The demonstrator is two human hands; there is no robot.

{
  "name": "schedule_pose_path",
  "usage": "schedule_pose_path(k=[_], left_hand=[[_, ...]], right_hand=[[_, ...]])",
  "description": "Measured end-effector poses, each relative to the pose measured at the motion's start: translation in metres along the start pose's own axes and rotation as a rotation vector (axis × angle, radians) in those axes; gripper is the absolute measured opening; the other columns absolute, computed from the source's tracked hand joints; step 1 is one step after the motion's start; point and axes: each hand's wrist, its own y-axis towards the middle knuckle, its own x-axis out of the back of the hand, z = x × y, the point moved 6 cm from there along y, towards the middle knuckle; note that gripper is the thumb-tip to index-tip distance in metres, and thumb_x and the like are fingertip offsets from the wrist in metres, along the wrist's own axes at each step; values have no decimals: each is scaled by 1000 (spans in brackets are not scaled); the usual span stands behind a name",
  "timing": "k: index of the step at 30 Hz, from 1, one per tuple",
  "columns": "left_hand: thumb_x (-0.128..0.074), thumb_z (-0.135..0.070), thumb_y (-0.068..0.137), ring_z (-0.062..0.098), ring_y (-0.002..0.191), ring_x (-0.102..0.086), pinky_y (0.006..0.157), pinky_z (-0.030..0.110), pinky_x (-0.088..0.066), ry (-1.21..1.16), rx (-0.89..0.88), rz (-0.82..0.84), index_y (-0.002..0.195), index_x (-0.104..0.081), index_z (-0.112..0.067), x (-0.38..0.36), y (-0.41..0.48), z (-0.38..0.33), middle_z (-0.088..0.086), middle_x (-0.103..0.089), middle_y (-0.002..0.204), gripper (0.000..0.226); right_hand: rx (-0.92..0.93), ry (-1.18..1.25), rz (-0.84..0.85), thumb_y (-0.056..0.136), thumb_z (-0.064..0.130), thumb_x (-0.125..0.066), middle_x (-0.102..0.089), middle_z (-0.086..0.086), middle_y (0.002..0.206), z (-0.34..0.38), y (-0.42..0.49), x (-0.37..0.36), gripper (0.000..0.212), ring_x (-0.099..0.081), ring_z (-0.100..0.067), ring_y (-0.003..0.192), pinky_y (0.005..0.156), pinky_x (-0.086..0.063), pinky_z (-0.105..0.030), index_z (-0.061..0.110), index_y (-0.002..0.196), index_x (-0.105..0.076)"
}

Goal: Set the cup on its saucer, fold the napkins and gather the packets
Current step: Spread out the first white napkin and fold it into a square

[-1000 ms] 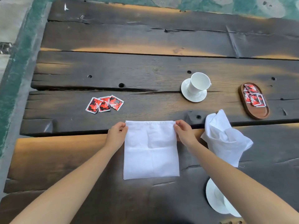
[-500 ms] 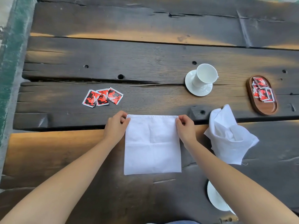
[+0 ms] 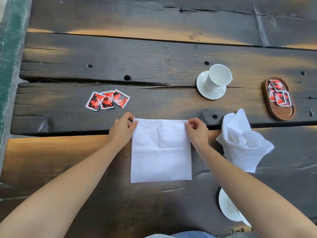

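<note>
A white napkin (image 3: 161,152) lies flat and folded square on the dark wooden table (image 3: 154,54). My left hand (image 3: 122,130) pinches its far left corner and my right hand (image 3: 197,132) pinches its far right corner. A second white napkin (image 3: 241,143) sits crumpled to the right. A white cup (image 3: 218,79) stands on its saucer (image 3: 202,86) further back. Three red packets (image 3: 107,100) lie loose at the left. More red packets (image 3: 278,93) rest in an oval wooden tray (image 3: 283,113) at the right.
Another white saucer (image 3: 227,208) lies near the front edge, partly hidden under my right forearm. Gaps and holes run between the table's planks. The table's left edge meets a green floor (image 3: 8,48).
The view has shifted slightly, so everything sits lower and closer. Both hands stay at the napkin's far corners, and their fingers have closed tighter on them.
</note>
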Motion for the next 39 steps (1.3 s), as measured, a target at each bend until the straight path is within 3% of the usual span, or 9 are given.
schedule_pose_path(k=[4,8,11,13,16,19,32,36,39], left_hand=[[-54,-36,92,17,71,-58,53,27,-37,42,15,10,94,-45,-25,4,-3,-1,-4,-61,70,14],[-61,-33,86,20,86,-54,66,33,-42,160,-130,-115,109,-45,-22,20,-27,-13,-4,-49,95,30],[-66,-39,81,26,116,-48,93,41,-38,309,-410,26,128,-47,-18,6,-60,-30,4,-50,128,55],[-61,-53,80,24,140,-28,112,43,-21,479,-552,170,144,-31,-17,-13,-83,-34,5,-30,152,79],[-50,-69,77,19,147,8,116,47,6,661,-577,320,151,-2,-23,-39,-97,-23,-3,7,160,99],[-49,-75,72,18,144,21,113,53,12,751,-519,370,149,10,-27,-50,-100,-6,-5,21,157,108],[-45,-87,59,19,135,39,109,57,18,797,-515,444,138,34,-31,-41,-99,21,-3,44,146,125],[-46,-85,61,20,137,35,110,56,18,809,-514,429,141,31,-29,-39,-102,17,-2,42,146,124],[-54,-74,68,20,147,5,114,51,11,726,-617,326,151,-9,-23,-31,-120,9,0,3,160,107]], right_hand=[[31,13,-8,83,25,-59,-60,12,72,5,-7,5,6,-52,-6,62,68,-48,-33,26,90,-58],[362,-284,62,84,20,-59,-53,10,101,22,-34,8,17,-53,-9,79,64,-41,-30,26,100,-55],[713,-479,275,79,28,-69,-54,-2,120,34,-68,-8,37,-50,-21,110,86,-45,-38,18,113,-58],[802,-649,453,77,44,-69,-39,-7,146,28,-86,-24,66,-34,-27,135,109,-33,-45,18,133,-47],[774,-823,616,75,63,-63,3,1,162,10,-98,-39,99,5,-22,148,119,-2,-42,27,152,-11],[803,-939,665,76,64,-61,16,3,160,-3,-100,-39,104,17,-21,147,118,7,-41,31,152,2],[692,-1029,617,66,68,-65,35,16,151,-48,-73,9,123,32,-10,140,116,6,-47,41,141,29],[699,-1006,601,67,66,-66,32,15,153,-47,-74,9,121,29,-11,142,115,8,-43,39,144,24],[744,-960,545,70,61,-65,13,9,160,-43,-84,12,106,11,-15,147,118,3,-40,34,150,-1]])
